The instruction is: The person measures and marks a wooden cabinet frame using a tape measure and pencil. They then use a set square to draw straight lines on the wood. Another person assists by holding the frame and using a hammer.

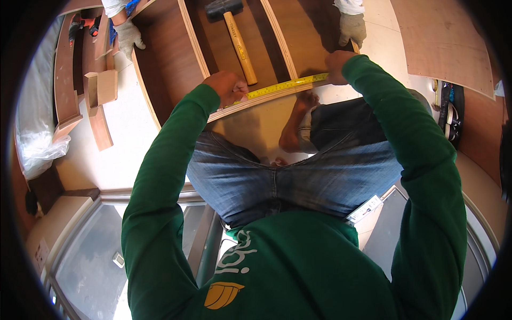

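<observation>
A yellow tape measure (288, 85) stretches along the near plywood edge of a wooden cabinet frame (261, 96) with dividers. My left hand (226, 88) is closed at the blade's left end, fingers bent against the edge. At the other end my right hand (337, 68) is closed round the tape near the frame's right corner; its fingers are partly hidden. Inside the middle compartment lies a hammer (240, 48) with a black head and a wooden handle, its grip end close to my left hand.
Another person's gloved hands, one at the far left (128, 38) and one at the far right (352, 29), rest on the frame's sides. Brown boards (68, 74), an open cardboard box (101, 88) and a power drill (74, 28) lie to the left. A large plywood sheet (445, 40) is at right.
</observation>
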Demonstrator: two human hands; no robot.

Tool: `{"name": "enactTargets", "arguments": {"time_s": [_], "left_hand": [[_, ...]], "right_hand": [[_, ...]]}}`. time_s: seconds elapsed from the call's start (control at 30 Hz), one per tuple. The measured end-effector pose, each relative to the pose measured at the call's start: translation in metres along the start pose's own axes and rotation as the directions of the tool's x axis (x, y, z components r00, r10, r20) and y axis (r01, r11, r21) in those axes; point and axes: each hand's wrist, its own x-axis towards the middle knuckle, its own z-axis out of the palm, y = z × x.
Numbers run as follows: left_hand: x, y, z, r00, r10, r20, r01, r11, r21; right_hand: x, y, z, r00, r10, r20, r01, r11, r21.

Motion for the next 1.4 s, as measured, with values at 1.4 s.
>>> {"name": "enactTargets", "arguments": {"time_s": [1.4], "left_hand": [[0.006,0.041,0.101,0.791,0.386,-0.474,-0.211,0.9,0.381]], "right_hand": [[0.063,-0.031,-0.006,0.872,0.46,0.167,0.334,-0.809,0.484]]}}
